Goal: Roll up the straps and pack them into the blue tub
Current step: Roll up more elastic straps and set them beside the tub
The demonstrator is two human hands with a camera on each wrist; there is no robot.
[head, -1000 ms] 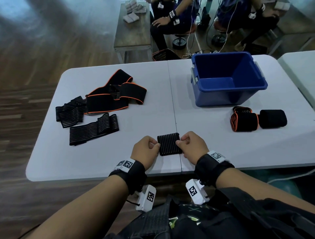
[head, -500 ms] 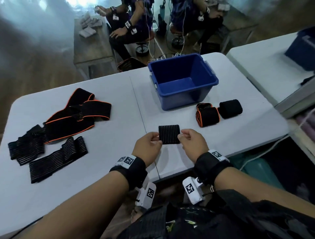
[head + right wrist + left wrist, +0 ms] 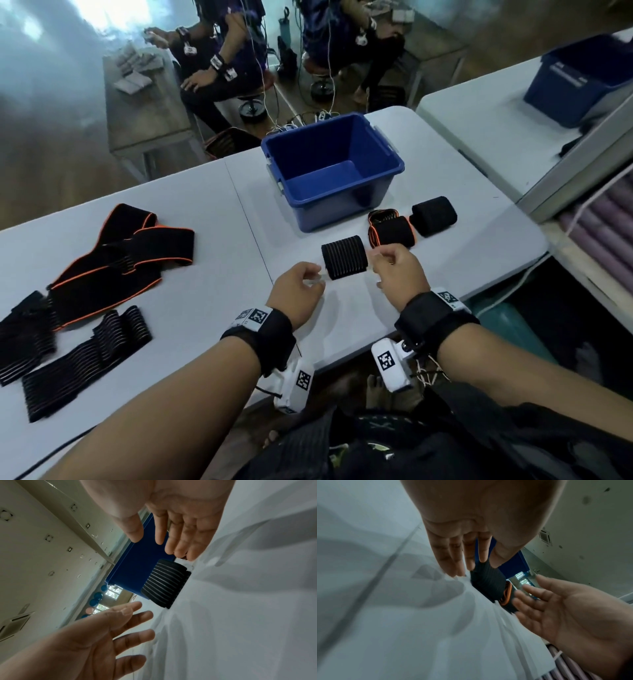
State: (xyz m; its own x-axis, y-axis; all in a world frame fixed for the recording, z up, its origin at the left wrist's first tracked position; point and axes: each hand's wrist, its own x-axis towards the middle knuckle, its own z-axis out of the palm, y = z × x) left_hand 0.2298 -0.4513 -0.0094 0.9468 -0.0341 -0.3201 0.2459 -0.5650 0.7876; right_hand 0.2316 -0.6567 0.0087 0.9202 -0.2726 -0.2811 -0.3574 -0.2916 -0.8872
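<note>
Ribbed black rolled strap [image 3: 344, 257] lies on table before empty blue tub [image 3: 383, 156].

A shared workroom: folding tables [image 3: 205, 192], wood floor [image 3: 51, 164], seated people [image 3: 219, 68] wired with wrist sensors.

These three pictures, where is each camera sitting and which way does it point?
Head: worn on the head, looking down at the table, blue tub and loose straps; both forearms show.
Left wrist: under the left hand, looking along its fingers; the right hand shows opposite.
Right wrist: under the right hand, looking along its fingers; the left hand shows opposite.
All three share the ribbed rolled strap lying between the open hands, with the tub behind.
</note>
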